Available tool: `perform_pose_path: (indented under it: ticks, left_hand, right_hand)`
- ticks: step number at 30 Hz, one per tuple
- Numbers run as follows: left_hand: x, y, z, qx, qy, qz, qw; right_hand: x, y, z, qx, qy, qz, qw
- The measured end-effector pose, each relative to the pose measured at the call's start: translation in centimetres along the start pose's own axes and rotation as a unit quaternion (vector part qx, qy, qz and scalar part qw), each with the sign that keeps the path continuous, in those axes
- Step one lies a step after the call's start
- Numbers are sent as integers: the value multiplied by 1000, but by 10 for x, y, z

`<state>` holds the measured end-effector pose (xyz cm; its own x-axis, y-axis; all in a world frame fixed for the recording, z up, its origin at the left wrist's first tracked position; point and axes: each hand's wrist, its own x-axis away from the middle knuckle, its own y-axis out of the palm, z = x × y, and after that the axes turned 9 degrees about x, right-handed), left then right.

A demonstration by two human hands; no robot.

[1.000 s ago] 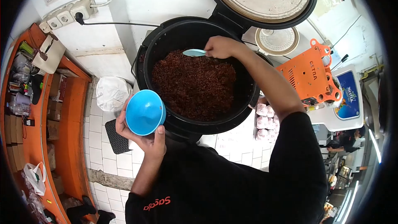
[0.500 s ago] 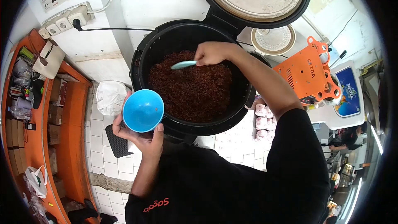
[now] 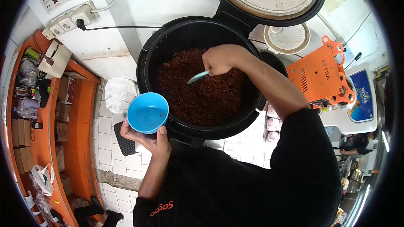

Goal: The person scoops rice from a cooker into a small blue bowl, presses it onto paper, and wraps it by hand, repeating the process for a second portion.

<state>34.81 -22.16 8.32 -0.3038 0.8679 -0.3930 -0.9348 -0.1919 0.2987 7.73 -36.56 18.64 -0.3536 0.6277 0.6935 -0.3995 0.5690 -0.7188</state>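
Blue bowl, one, in left grip; one pale utensil in right grip

Bright light is washing over the white tiled floor, and a long white tube light is glaring at lower right. Shadow is darkening the round black pot. Fisheye distortion is bending the orange shelving; black vignetting is swallowing the corners.

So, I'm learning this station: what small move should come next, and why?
Probably scoop up some dark grains with the pale utensil: the right hand has its tip low at them, and by the black cooker the left hand holds the blue bowl, only a small speck showing inside.
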Motion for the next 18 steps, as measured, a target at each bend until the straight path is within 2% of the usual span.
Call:
perform_pose_path:
  ticks: [2,3,6,7,8,10,12,14,16,18]
  left_hand:
    - [9,-4,0,-10,-5,9,1000]
    - [9,-3,-3,-5,8,12,1000]
    - [7,1,-4,8,17,15,1000]
    - [7,-2,-5,4,26,17,1000]
    - [9,-3,-4,0,34,17,999]
    - [11,-3,-3,-9,26,22,999]
    - [9,-5,-6,-22,29,22,999]
    - [9,-1,-1,-12,-17,47,999]
    - [8,0,1,6,-44,69,997]
    - [7,1,1,36,-51,81,995]
  right_hand:
    - [-15,40,-21,-29,-50,-45,997]
    - [-17,45,-11,-28,-42,-9,999]
    - [15,13,-11,-55,25,14,998]
    - [14,17,-18,-65,7,33,997]
    - [-5,45,-32,-10,-11,-6,1000]
    - [2,52,-40,-27,-30,46,998]
    - [12,43,-18,-92,-72,93,989]
    - [41,25,-6,-165,-23,152,974]
    - [47,26,8,-128,54,174,975]
    - [24,48,13,-153,23,147,977]
